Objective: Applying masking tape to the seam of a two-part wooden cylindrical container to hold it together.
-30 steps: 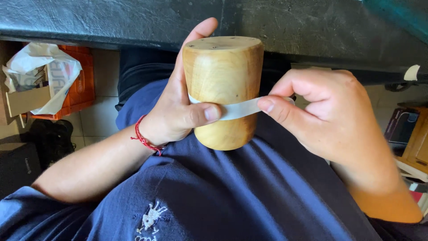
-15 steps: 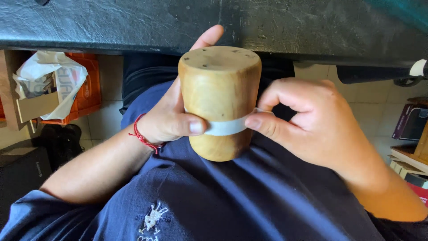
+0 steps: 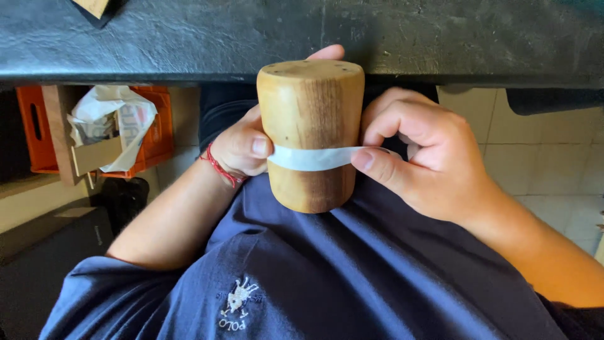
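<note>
- At the far left, under the dark bench (image 3: 189,44), an orange crate (image 3: 151,141) sits on the floor with crumpled white paper (image 3: 110,116) and a piece of cardboard in it.
- The left hand (image 3: 242,145), with a red cord bracelet (image 3: 219,169) at the wrist, is wrapped around the far side of a wooden cylinder (image 3: 311,119). Its thumb presses one end of a white tape strip (image 3: 314,157) flat against the wood, so this hand grips both cylinder and tape.
- The wooden cylinder is held upright in front of the person's dark blue shirt (image 3: 327,271), just below the near edge of the bench and not resting on it. Its long axis runs vertically in the head view. The flat top, dotted with small holes, points up towards the bench edge, and the rounded bottom points down at the lap.
- The white tape strip crosses the front of the cylinder horizontally, a little below the middle, lying at right angles to the long axis.
- The right hand (image 3: 428,157) pinches the free end of the strip between thumb and forefinger at the cylinder's right edge, closed on the tape and pulling it taut.
- Judged from this, the front stretch of the band is laid down. The turn around the back appears left to do, though the rear of the cylinder is hidden.
- Pale floor tiles (image 3: 535,145) show at the right.
</note>
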